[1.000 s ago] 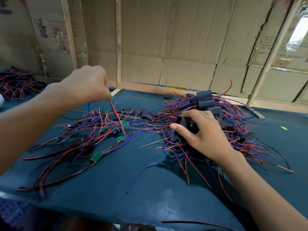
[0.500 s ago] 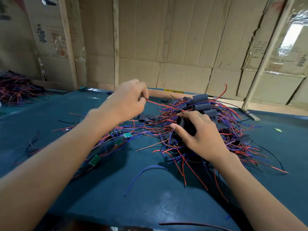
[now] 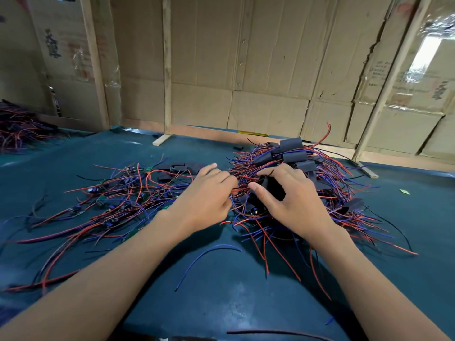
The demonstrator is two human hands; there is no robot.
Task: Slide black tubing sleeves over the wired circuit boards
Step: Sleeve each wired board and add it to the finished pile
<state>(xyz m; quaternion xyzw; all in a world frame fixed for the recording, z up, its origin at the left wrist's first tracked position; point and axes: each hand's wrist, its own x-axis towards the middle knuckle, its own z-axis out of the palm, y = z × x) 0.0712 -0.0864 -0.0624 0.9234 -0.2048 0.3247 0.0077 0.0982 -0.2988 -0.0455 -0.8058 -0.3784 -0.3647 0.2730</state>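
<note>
My right hand (image 3: 293,200) grips a black tubing sleeve (image 3: 272,187) over the right-hand heap of red and blue wires (image 3: 344,183). My left hand (image 3: 209,195) sits just left of it and pinches red wires (image 3: 237,189) at the sleeve's mouth. Several sleeved pieces (image 3: 291,148) lie on top of that heap. A spread of bare wired circuit boards (image 3: 110,200) with small green boards covers the table to the left. Flat black sleeves (image 3: 177,167) lie behind my left hand.
The work lies on a dark teal table (image 3: 221,291). A loose blue wire (image 3: 209,254) curls between my forearms. Another wire pile (image 3: 19,126) sits at the far left. Cardboard walls with wooden battens (image 3: 167,70) close the back. A black strip (image 3: 270,333) lies at the near edge.
My left hand has come down and right, from raised over the left spread to beside my right hand at the sleeve. My right hand has stayed on the sleeve.
</note>
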